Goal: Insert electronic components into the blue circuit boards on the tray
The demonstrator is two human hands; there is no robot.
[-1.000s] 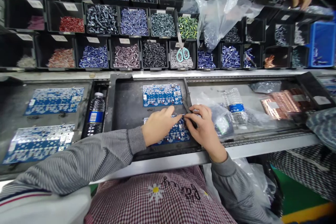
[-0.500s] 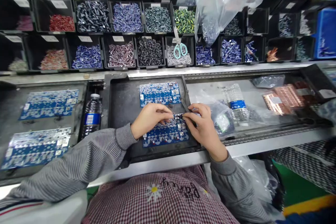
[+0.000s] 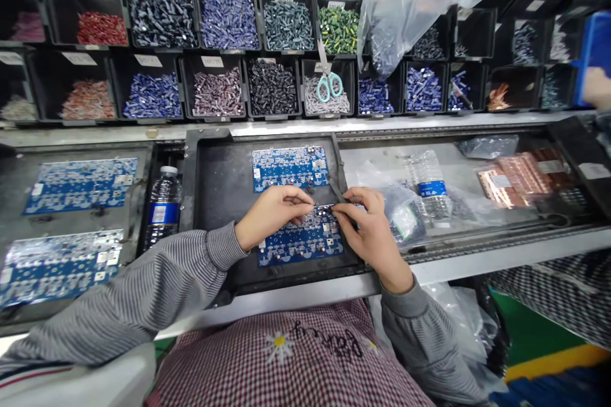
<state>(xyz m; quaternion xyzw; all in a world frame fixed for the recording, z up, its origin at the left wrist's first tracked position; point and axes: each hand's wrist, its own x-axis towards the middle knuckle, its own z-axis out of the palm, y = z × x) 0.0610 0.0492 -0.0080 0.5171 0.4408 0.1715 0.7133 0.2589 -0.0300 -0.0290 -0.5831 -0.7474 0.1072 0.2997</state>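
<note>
Covering part of the nearer blue rectangular circuit board (image 3: pixel 301 245) in a shallow black tray (image 3: pixel 220 187), the person's left hand (image 3: pixel 273 216) has thumb and forefinger close together; any grip cannot be determined. Apart from it, the right hand (image 3: pixel 371 229) curls at the board's upper right edge, contents likewise unconfirmed.

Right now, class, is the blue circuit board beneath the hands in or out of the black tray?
In: the circuit board lies within the black tray, whose dark floor shows along the board's lower edge.
</note>
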